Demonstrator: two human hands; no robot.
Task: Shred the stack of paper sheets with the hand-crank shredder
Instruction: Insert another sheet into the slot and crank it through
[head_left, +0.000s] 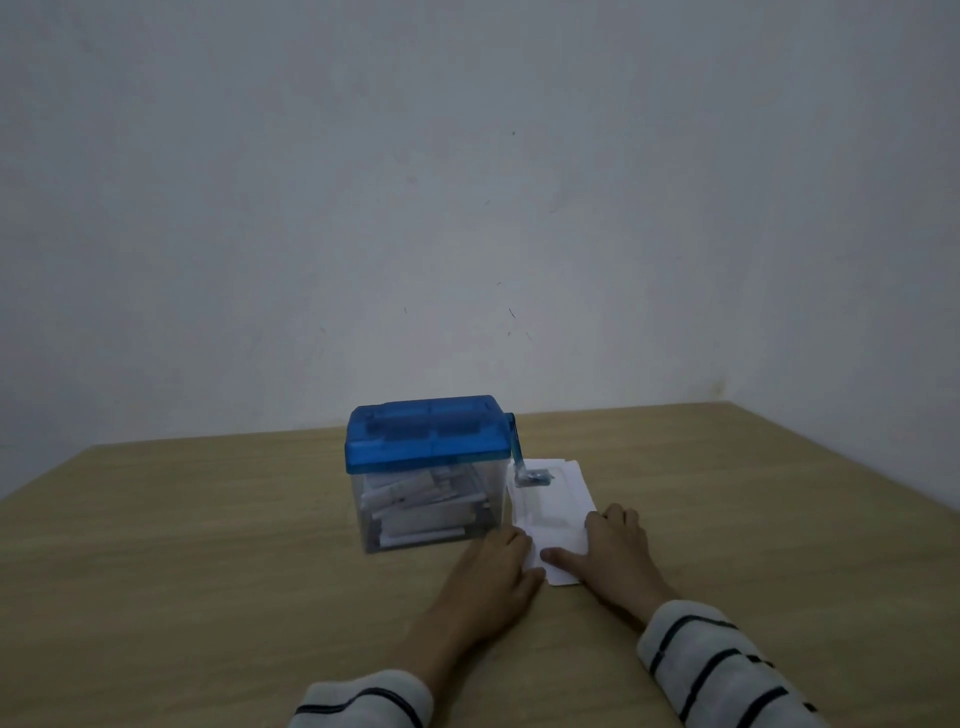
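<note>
A hand-crank shredder (426, 470) with a blue lid and a clear bin stands on the wooden table; white strips fill the bin. Its blue crank (522, 457) hangs down on the right side. A stack of white paper sheets (553, 501) lies flat on the table just right of the shredder, under the crank. My left hand (493, 574) rests on the stack's near left corner with fingers flat. My right hand (610, 551) lies on the stack's near right edge, thumb stretched across the paper. Neither hand lifts the sheets.
The wooden table (208, 545) meets a plain pale wall (467, 208) at the back. Its right edge runs diagonally at the far right. Striped sleeves cover both forearms at the bottom of the view.
</note>
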